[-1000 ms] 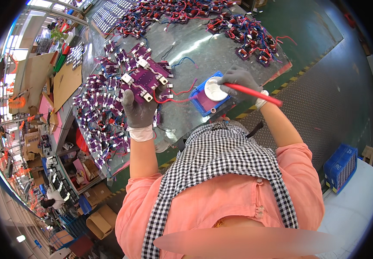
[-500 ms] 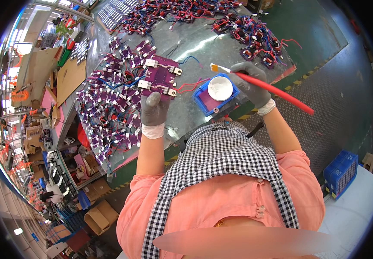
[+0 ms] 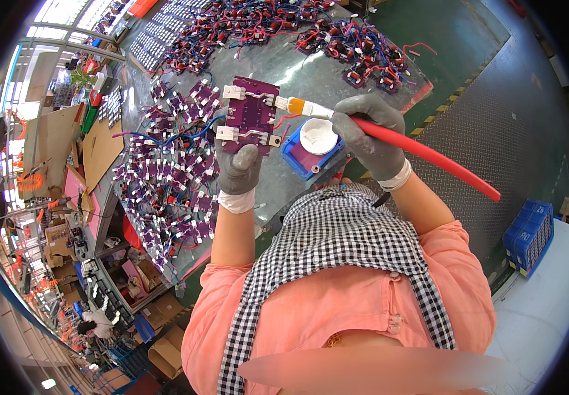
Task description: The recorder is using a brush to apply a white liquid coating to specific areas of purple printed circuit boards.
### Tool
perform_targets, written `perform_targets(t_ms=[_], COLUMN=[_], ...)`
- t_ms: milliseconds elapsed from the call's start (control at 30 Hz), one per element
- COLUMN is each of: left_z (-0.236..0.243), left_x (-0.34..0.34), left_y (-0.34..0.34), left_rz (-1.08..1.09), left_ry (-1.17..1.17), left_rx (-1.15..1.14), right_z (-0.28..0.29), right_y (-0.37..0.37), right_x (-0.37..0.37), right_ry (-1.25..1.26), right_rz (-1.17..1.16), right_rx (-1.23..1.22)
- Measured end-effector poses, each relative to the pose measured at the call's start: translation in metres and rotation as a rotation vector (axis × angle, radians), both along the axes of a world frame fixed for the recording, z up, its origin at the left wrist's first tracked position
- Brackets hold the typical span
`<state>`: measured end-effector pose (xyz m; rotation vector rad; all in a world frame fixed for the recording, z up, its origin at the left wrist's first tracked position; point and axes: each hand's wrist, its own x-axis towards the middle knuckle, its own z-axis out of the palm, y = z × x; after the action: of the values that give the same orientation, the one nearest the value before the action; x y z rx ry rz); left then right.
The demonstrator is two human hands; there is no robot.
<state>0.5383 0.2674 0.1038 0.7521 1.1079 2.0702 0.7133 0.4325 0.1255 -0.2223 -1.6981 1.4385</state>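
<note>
My left hand (image 3: 239, 170), in a grey glove, grips a purple circuit board (image 3: 251, 113) by its lower edge, thumb on the face. White blocks and pale metal strips sit on the board. In my gloved right hand (image 3: 370, 131) is a brush (image 3: 310, 109) with a long red handle; its bristle tip meets the board's upper right block. Below the brush, a round white dish (image 3: 318, 136) of white material rests on a blue tray (image 3: 306, 164) at the table edge. Red and blue wires trail from the board.
Many similar purple boards (image 3: 172, 171) lie piled on the metal table (image 3: 272, 184) at the left. Boards with red and blue wires (image 3: 357, 52) heap along the far side. Further left stand a cardboard sheet (image 3: 102, 148) and shelving; a blue crate (image 3: 528, 237) sits at the right.
My right hand has brought the brush leftward from above the dish onto the board's right side. The board is turned slightly in my left hand. The whole view has shifted a little.
</note>
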Motion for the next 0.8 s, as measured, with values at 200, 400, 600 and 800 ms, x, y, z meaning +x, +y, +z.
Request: perform_targets(t_ms=[200,400,600,800], left_z=[0.002,0.016,-0.004,0.004], left_x=[0.004,0.009,0.003,0.01], left_y=[0.003,0.004,0.001,-0.001], left_rz=[0.022,0.067,0.133,0.205], left_ry=[0.068,0.068,0.154,0.05], left_rx=[0.012,0.036,-0.079,0.05], right_z=[0.008,0.008,0.014,0.015], right_y=[-0.002,-0.005,-0.022,-0.016], right_x=[-0.008,0.005,0.001,0.014], right_ry=[0.007,0.041,0.049,-0.052], right_rz=[-0.027,0.047,0.114,0.13], right_rx=[0.071,0.034,0.055,0.01])
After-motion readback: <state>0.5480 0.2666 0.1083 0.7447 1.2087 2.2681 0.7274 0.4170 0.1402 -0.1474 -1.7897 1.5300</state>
